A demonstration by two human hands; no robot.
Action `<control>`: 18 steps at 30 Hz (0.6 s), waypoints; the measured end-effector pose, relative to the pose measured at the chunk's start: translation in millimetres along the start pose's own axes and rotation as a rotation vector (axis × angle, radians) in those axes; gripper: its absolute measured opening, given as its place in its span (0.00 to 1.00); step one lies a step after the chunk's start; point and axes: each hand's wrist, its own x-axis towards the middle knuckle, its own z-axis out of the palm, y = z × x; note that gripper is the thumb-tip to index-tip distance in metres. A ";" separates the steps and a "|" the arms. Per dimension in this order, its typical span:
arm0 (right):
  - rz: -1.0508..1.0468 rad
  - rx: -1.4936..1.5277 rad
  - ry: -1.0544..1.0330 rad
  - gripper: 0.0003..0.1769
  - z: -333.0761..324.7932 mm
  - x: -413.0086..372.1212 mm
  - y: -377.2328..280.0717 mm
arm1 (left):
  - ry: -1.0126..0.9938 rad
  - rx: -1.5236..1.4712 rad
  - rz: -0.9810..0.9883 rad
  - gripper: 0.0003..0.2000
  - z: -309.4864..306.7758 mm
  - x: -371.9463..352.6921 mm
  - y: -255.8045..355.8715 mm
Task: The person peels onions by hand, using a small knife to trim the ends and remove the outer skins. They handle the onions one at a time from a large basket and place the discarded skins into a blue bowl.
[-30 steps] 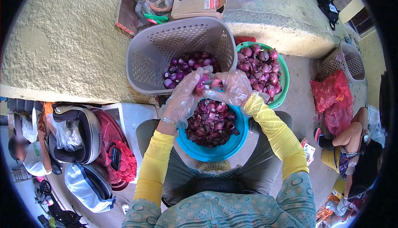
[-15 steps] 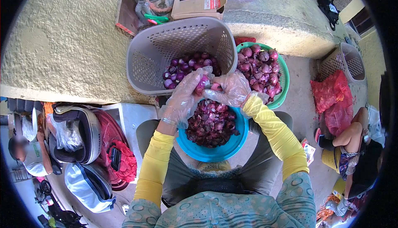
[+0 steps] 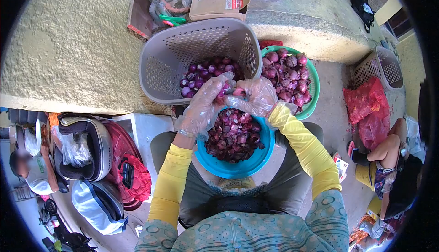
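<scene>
My left hand [image 3: 203,104], in a clear plastic glove, is closed round a red onion [image 3: 224,90] above the blue basin's far rim. My right hand [image 3: 257,97], gloved alike, is closed close beside it; something pinkish shows at its fingers, too small to make out. Below both hands the blue basin [image 3: 204,164] holds dark red onion skins [image 3: 233,137]. Just beyond them, a grey perforated basket [image 3: 153,64] contains shiny peeled purple onions [image 3: 199,79]. To the right, unpeeled red onions [image 3: 288,75] fill a green basket [image 3: 314,85].
A cardboard box [image 3: 215,7] stands behind the grey basket by a low ledge [image 3: 311,27]. Helmets [image 3: 87,146] lie at left. Red mesh sacks [image 3: 368,110] and another basket [image 3: 388,69] are at right. Other people sit or stand at both edges.
Both hands stay over the basin's far rim. My right hand has shifted slightly, and its fingers have turned a little against the onion; the onion is now more hidden.
</scene>
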 end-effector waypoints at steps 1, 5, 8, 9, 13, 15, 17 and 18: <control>0.014 0.021 -0.003 0.28 -1.6 0.4 -2.4 | 0.018 0.021 -0.004 0.18 1.2 -0.4 0.8; 0.019 0.061 -0.014 0.26 1.2 0.0 0.4 | -0.002 0.073 0.015 0.18 0.2 -0.1 0.2; 0.063 0.121 -0.073 0.24 3.1 -0.8 2.2 | -0.048 0.041 0.023 0.17 -5.5 2.3 -3.0; 0.064 0.121 -0.073 0.24 3.5 -1.1 3.5 | -0.047 0.047 0.015 0.16 -6.3 2.7 -3.0; 0.067 0.136 -0.136 0.23 5.5 -1.3 9.1 | -0.062 0.038 0.009 0.16 -10.9 3.9 -4.8; 0.061 0.117 -0.138 0.22 4.3 -1.2 8.8 | -0.054 0.028 0.017 0.16 -9.1 3.8 -5.0; -0.057 0.081 -0.070 0.20 1.4 -0.5 4.9 | -0.045 0.017 0.024 0.16 -5.1 2.5 -3.0; -0.057 0.081 -0.070 0.20 1.2 -0.3 3.6 | -0.035 0.017 0.021 0.15 -1.7 1.4 -0.5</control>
